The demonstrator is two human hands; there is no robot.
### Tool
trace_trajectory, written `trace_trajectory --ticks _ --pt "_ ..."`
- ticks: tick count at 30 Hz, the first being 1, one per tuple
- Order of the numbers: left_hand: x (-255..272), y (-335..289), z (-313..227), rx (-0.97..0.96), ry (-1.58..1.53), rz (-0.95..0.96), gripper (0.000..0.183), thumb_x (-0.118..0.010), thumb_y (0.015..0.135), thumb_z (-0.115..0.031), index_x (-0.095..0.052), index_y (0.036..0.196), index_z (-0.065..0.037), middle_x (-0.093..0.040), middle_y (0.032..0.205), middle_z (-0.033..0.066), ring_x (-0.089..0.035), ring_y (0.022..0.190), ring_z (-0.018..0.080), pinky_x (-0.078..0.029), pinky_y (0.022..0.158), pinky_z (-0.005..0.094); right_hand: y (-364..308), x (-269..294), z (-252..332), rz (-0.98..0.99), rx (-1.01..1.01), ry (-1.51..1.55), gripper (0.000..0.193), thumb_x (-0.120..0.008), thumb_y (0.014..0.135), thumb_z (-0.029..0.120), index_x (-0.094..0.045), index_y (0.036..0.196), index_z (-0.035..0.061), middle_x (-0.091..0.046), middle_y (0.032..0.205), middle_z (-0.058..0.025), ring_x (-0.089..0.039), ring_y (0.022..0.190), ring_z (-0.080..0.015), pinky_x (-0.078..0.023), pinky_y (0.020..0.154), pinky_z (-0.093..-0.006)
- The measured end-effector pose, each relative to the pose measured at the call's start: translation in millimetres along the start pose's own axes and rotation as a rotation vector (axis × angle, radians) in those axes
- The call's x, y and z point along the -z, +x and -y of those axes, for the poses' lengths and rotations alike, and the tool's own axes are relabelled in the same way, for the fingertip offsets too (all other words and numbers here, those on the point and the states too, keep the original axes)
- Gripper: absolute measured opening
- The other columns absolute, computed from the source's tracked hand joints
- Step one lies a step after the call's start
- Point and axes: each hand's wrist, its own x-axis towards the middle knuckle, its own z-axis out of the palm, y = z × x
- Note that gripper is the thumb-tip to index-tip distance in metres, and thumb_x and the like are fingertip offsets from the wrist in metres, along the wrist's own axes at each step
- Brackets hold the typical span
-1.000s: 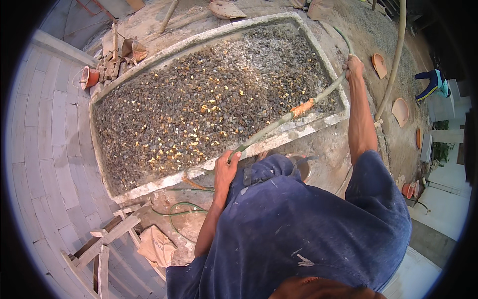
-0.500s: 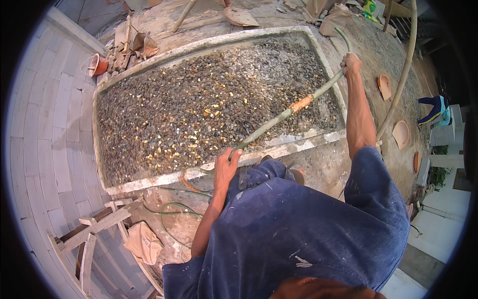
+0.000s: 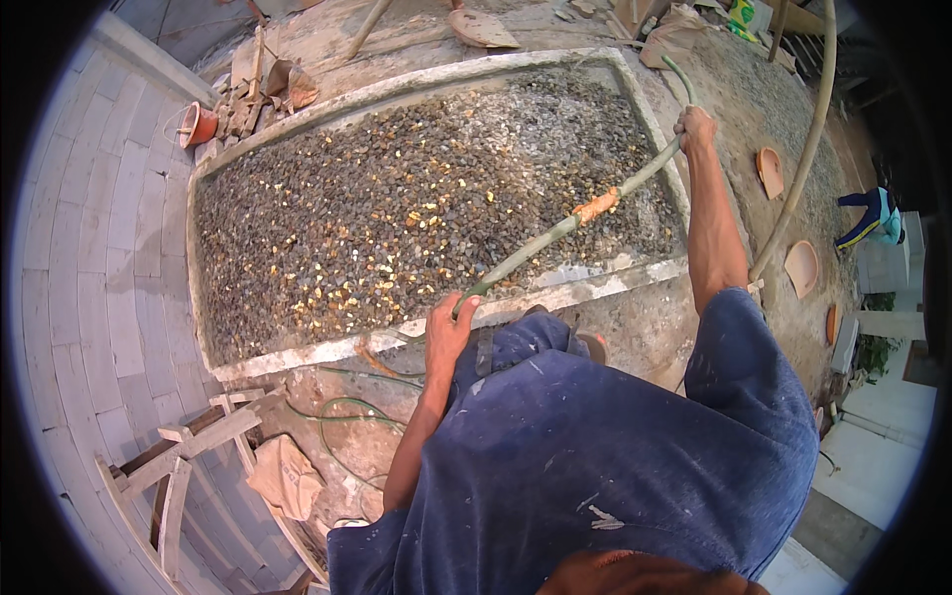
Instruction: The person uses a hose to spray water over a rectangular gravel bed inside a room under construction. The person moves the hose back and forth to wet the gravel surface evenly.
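A green hose point(image 3: 535, 244) with an orange wrap point(image 3: 597, 206) partway along runs between my hands, slanting up to the right. My right hand point(image 3: 698, 127) is closed round it close to its far end, which sticks out beyond my fist. Lower down, near my waist, my left hand point(image 3: 451, 322) grips the same hose. Under the hose lies a rectangular bed of wet pebbles point(image 3: 397, 198), grey and brown with yellowish stones among them. A pale raised rim point(image 3: 288, 367) surrounds the pebbles.
At the lower left stands a wooden frame point(image 3: 193, 446) beside a beige sack point(image 3: 286, 476) and coiled thin hose point(image 3: 342, 407). An orange bucket point(image 3: 198, 126) sits by the far left corner. Shallow pans point(image 3: 801, 268) lie on the right. Far right, another person point(image 3: 871, 218) bends over.
Both hands keep their hold on the hose and have barely moved. The person at the far right has shifted slightly.
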Motion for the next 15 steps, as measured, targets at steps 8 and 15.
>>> trace_trajectory --ticks 8,15 --pt "-3.1 -0.8 3.0 0.018 0.003 0.015 0.036 -0.061 0.088 -0.036 -0.062 0.088 0.0 -0.055 0.065 0.0185 -0.053 0.059 0.0331 -0.041 0.057 0.0417 8.3 8.4 -2.7 -0.024 0.003 0.03 0.02 -0.052 0.082 -0.001 -0.045 0.066 0.007 -0.041 0.053 -0.0025 -0.039 0.041 -0.0135 -0.027 0.036 -0.0303" --pt "-7.5 -0.9 -0.7 0.019 -0.016 0.034 0.037 -0.06 0.088 -0.037 -0.06 0.084 0.0 -0.053 0.064 0.0182 -0.052 0.058 0.0325 -0.04 0.056 0.0421 5.1 24.9 2.8 -0.086 0.038 -0.013 0.017 -0.053 0.082 0.001 -0.046 0.067 0.0068 -0.04 0.053 -0.0025 -0.038 0.04 -0.0139 -0.027 0.036 -0.0304"
